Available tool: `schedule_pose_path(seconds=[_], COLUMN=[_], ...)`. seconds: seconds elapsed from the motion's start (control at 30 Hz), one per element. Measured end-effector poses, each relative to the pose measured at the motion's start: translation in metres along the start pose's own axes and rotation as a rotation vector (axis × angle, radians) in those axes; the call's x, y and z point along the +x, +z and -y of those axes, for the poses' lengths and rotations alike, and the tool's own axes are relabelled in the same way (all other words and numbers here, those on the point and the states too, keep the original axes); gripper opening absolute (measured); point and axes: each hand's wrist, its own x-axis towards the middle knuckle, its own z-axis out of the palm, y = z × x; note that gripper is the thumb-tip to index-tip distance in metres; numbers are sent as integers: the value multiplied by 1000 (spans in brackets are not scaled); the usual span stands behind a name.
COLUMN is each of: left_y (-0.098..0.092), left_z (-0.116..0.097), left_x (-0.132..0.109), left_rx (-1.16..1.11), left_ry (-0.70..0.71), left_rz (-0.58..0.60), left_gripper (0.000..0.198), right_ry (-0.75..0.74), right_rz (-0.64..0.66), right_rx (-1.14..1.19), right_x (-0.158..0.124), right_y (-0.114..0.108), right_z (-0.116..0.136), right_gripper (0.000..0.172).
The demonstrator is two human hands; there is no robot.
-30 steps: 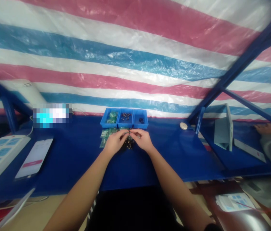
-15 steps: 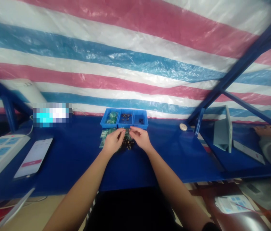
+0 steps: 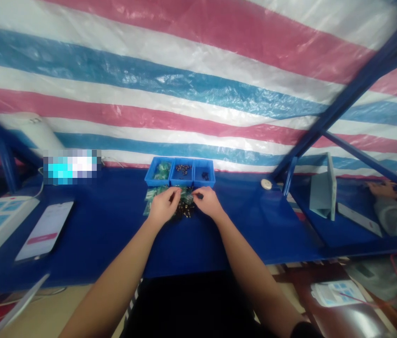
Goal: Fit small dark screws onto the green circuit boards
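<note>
The far tarp [image 3: 198, 70] runs in broad pink, white and blue stripes; the table [image 3: 255, 225] is deep blue, the tray [image 3: 179, 184] brighter blue, and the packets [image 3: 153, 194] near it green.

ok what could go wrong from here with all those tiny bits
The small dark metal parts lie loose in a heap between the left hand and right hand, so a stray brush could scatter them, perhaps among the green packets alongside. The small dark piece at the right hand's fingertips could slip and get lost against the dark blue surface. The blue divided tray sits just beyond the hands, so a careless reach might knock it.
</note>
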Motion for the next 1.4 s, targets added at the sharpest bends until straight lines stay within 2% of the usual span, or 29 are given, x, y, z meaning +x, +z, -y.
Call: schedule_pose_path(seconds=[0.27,0.6,1.13,1.27,1.4], left_y=[0,0,2,1,1], left_z=[-1,0,1,1,-1], left_x=[0,0,0,-1,-1], left_rx=[-19,-22,-7,-22,-50], left_ry=[5,4,8,18,29], left_rz=[-3,-2,9,31,95], left_gripper=[28,27,26,27,27], right_ry=[-52,-72,-90,-59,52], right_rz=[273,371,333,276,134], right_rx=[-88,-196,-179,47,317], right_x=[-8,-8,-9,-10,-9], right_y=[-29,-25,-23,-23,-17], right_z=[9,8,9,9,10], right_gripper=[7,11,10,10,18])
